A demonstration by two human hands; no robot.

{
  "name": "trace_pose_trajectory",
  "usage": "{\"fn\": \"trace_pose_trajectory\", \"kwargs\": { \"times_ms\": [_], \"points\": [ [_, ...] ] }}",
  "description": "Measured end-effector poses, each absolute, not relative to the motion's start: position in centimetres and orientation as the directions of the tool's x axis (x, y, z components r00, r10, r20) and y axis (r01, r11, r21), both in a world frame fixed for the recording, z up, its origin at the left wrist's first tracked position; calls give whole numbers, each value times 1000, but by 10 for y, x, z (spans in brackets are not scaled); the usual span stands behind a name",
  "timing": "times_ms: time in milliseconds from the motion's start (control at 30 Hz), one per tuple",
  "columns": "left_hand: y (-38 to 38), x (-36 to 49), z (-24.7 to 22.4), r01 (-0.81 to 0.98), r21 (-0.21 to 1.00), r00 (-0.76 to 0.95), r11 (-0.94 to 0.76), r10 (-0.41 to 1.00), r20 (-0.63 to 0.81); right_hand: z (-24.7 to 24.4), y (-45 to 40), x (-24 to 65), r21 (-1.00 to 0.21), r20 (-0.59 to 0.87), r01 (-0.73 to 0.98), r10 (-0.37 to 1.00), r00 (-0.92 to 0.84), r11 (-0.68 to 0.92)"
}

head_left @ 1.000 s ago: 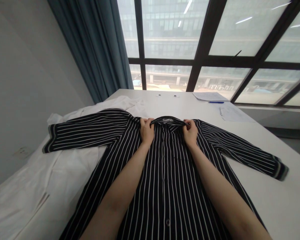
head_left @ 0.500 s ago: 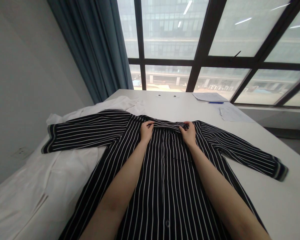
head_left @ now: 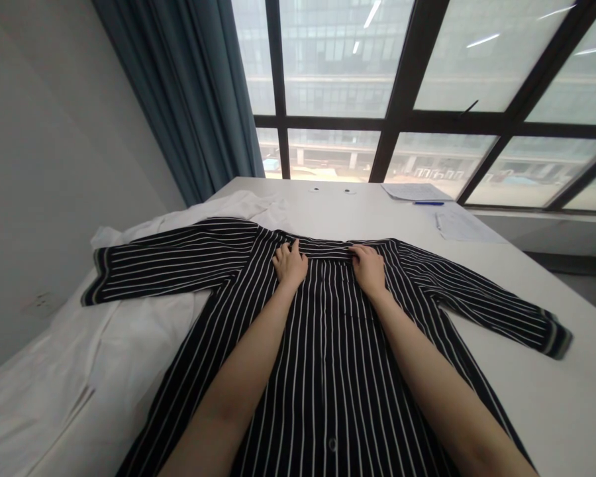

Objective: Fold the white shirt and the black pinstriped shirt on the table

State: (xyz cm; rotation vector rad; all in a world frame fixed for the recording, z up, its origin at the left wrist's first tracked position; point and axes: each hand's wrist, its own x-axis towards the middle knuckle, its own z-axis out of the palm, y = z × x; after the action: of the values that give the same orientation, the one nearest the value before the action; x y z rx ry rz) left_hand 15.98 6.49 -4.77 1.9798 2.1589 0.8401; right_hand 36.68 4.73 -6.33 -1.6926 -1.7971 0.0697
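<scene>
A black shirt (head_left: pixel 305 331) with white stripes lies spread out front side up, its sleeves stretched to both sides. Its collar (head_left: pixel 325 250) is laid flat across the top. My left hand (head_left: pixel 291 264) rests on the left end of the collar, fingers apart and pressed on the cloth. On the collar's right end lies my right hand (head_left: pixel 370 268), palm down with its fingers extended over the fabric. A button (head_left: pixel 332 444) shows low on the front placket. My forearms cover parts of the shirt body.
The shirt lies on a white table (head_left: pixel 536 404). White cloth (head_left: pixel 144 351) is heaped along the left, partly under a sleeve. Papers (head_left: pixel 464 225) and a blue pen (head_left: pixel 428 203) are at the back right. A blue curtain (head_left: pixel 193 93) hangs beside the window.
Both hands were pinching the collar's edge and have now let go. They lie flatter on it, and the collar is smoother.
</scene>
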Motion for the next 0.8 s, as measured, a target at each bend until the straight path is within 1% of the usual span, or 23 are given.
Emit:
{"fn": "trace_pose_trajectory", "kwargs": {
  "times_ms": [67, 100, 233, 367, 533, 700, 800],
  "points": [
    [67, 160, -48, 927, 373, -142, 44, 961, 238, -65, 47, 364, -432, 340, 893, 940, 36, 122],
    [68, 160, -47, 931, 360, -142, 55, 965, 219, -66, 47, 364, -419, 302, 902, 953, 37, 98],
    [74, 156, -44, 928, 364, -149, 71, 970, 190, -59, 52, 381, -393, 164, 919, 986, 40, 28],
    [79, 147, -35, 922, 380, -169, 79, 963, 209, -35, 57, 416, -412, 68, 911, 997, 30, 1],
    [92, 136, -29, 895, 445, -138, 22, 963, 230, -22, 65, 432, -449, 61, 892, 995, 79, -44],
    [119, 132, -28, 823, 566, -100, -41, 971, 215, -38, 84, 408, -506, 109, 860, 985, 134, -61],
    [133, 133, -30, 793, 601, -68, -99, 966, 249, -46, 95, 397, -533, 150, 845, 977, 150, -48]
  ]
}}
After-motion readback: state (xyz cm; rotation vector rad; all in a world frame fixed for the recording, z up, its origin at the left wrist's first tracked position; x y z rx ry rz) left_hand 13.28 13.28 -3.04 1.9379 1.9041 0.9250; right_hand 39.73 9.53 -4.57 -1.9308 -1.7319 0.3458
